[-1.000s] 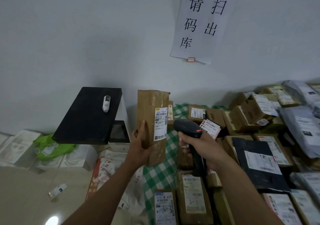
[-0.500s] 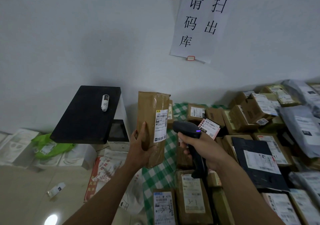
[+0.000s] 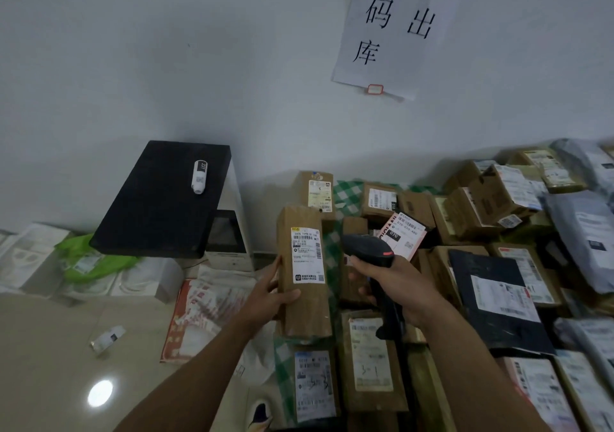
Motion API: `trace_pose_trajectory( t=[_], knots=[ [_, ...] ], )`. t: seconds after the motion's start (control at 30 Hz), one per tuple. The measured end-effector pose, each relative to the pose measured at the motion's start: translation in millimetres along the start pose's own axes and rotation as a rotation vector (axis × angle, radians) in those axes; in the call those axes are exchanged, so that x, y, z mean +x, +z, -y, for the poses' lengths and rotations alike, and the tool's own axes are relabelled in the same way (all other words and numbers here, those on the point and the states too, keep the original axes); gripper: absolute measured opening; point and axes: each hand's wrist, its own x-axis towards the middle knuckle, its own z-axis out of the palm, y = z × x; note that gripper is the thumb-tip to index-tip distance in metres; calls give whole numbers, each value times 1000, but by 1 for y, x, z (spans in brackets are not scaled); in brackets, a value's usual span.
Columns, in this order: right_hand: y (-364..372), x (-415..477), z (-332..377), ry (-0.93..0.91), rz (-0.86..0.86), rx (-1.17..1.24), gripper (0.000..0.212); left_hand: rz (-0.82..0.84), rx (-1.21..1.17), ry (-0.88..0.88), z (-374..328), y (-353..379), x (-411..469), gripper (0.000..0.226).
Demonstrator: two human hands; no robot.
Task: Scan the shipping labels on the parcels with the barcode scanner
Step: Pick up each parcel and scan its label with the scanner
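My left hand (image 3: 267,295) has its thumb laid across the front of the tall brown parcel (image 3: 305,312) and its other fingers wrapped behind, holding it upright. My right hand (image 3: 402,287) is curled round the grip of the barcode scanner (image 3: 367,248), whose head sits just beside the parcel, at its 3 o'clock. The shipping label (image 3: 307,255) faces me, above the thumb. I see no beam on it, so I cannot tell whether the read has landed; I judge this to be the aim-and-read step. Next I would need to square the nose onto the barcode near the label's top, then squeeze. Further out, the pile of parcels (image 3: 498,205) spreads from 2 to 5 o'clock over a green checked cloth (image 3: 345,192). A black board (image 3: 159,205) sits at 9 o'clock.
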Motion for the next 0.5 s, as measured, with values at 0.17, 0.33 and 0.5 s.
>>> trace_pose_trajectory(
  t=[0.17,0.33,0.5],
  knots=[
    [4,13,-10,26,-22,-17,28,4,-55,-111,14,-4,14,83],
    [15,23,-10,44,-32,-24,21,33,-69,-136,22,-9,34,79],
    [21,29,-17,81,-22,-50,16,56,13,-83,28,-11,50,71]
  ],
)
